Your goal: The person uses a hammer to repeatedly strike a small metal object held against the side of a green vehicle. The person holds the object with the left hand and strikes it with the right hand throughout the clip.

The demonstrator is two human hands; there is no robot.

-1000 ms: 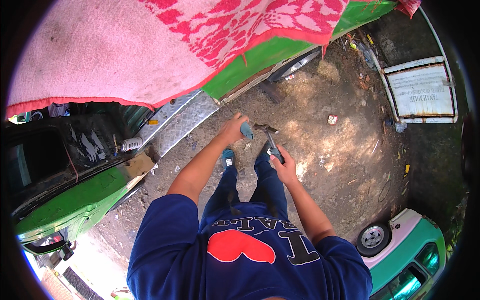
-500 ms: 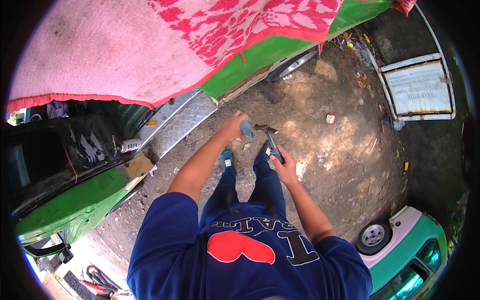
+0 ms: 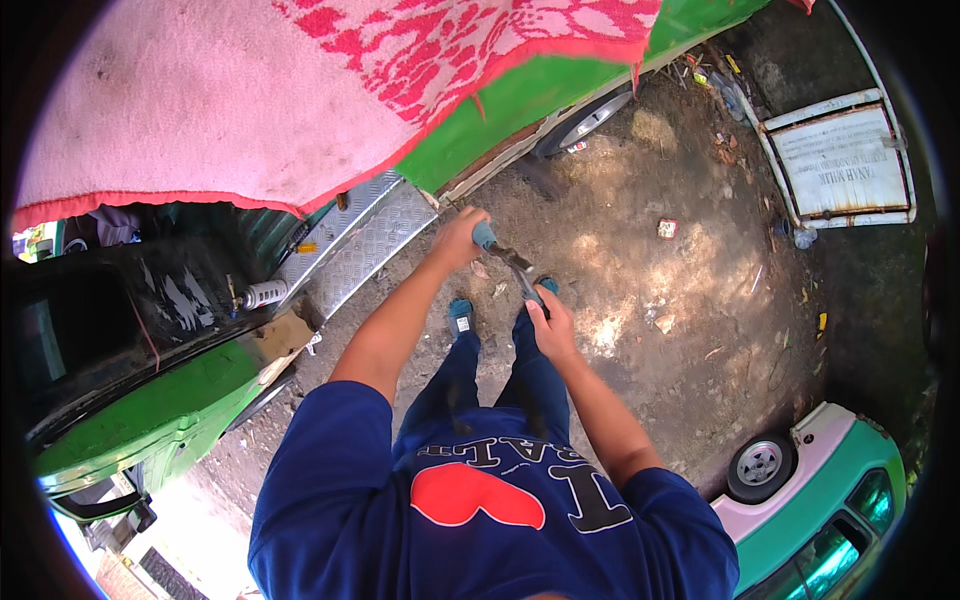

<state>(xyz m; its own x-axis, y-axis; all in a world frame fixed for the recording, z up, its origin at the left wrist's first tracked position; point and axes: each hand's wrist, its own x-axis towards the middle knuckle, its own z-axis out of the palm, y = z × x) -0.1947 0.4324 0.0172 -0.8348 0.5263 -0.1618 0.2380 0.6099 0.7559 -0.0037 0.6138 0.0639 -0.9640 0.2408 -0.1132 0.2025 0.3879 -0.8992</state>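
Observation:
My right hand (image 3: 552, 328) is closed round the dark grip of a hammer (image 3: 527, 285), whose metal head points up and left. My left hand (image 3: 462, 238), fingers wrapped, holds a small blue-grey piece (image 3: 484, 236) whose kind I cannot make out. The hammer's head lies right beside that piece; whether the two touch does not show clearly. Both hands are in front of me over the dirt ground, near the corner of a green vehicle body (image 3: 520, 115) and a metal tread-plate sill (image 3: 365, 235).
A pink and red patterned cloth (image 3: 230, 100) covers the green body. A spray can (image 3: 265, 293) and a yellow-handled tool (image 3: 305, 247) lie by the sill. At left is a green open door (image 3: 150, 400). A white sign frame (image 3: 840, 160) and a pink-and-teal car (image 3: 820, 490) are right.
My right hand has moved up and left, bringing the hammer's head to the piece in my left hand. The left hand has shifted slightly up and left, still gripping it.

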